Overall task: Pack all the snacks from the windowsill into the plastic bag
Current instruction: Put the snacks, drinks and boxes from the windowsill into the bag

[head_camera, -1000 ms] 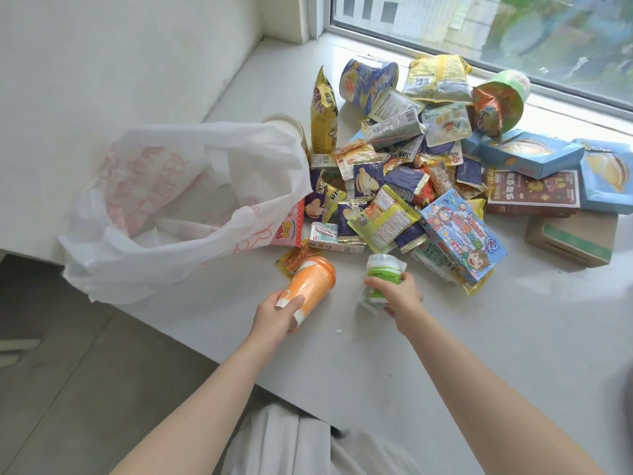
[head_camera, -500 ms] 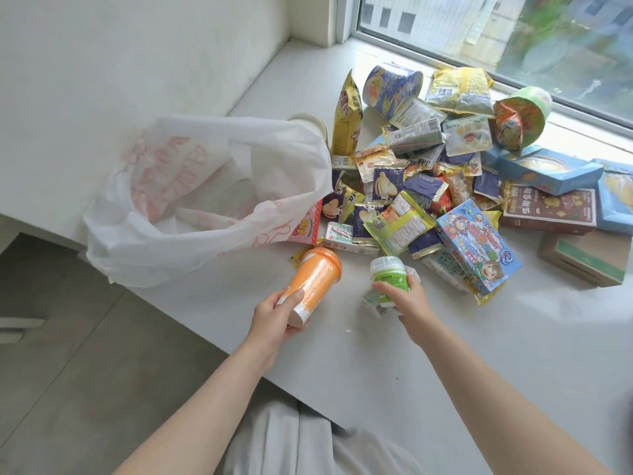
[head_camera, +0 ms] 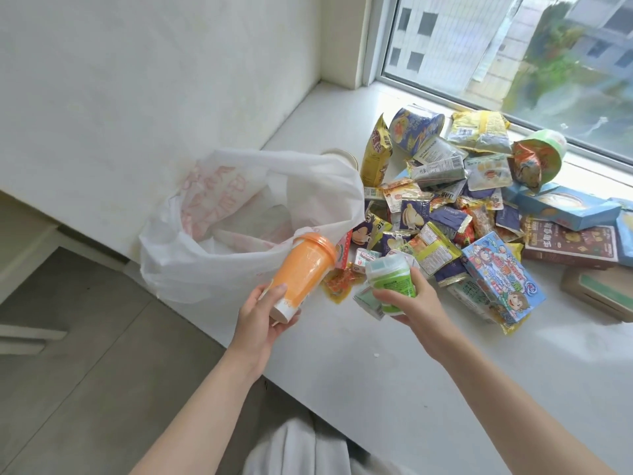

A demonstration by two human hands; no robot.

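Observation:
My left hand (head_camera: 262,311) grips the base of an orange cup (head_camera: 303,270) with an orange lid, lifted and tilted toward the mouth of the white plastic bag (head_camera: 219,241). The bag lies open on the left end of the windowsill (head_camera: 394,365). My right hand (head_camera: 416,299) holds a green and white cup (head_camera: 390,279) raised above the sill, with a small pale packet (head_camera: 368,301) against it. A pile of snack packets (head_camera: 435,217) lies to the right of the bag.
Boxes lie at the right: a colourful cartoon box (head_camera: 500,279), a light blue box (head_camera: 561,205), a brown box (head_camera: 572,243) and a cardboard box (head_camera: 599,289). Round tubs (head_camera: 416,130) sit near the window (head_camera: 513,60). The sill's front edge drops to the floor (head_camera: 85,354).
Both hands have lifted their cups off the sill. The orange cup has moved left and up toward the bag's opening; the green cup has risen with the right hand.

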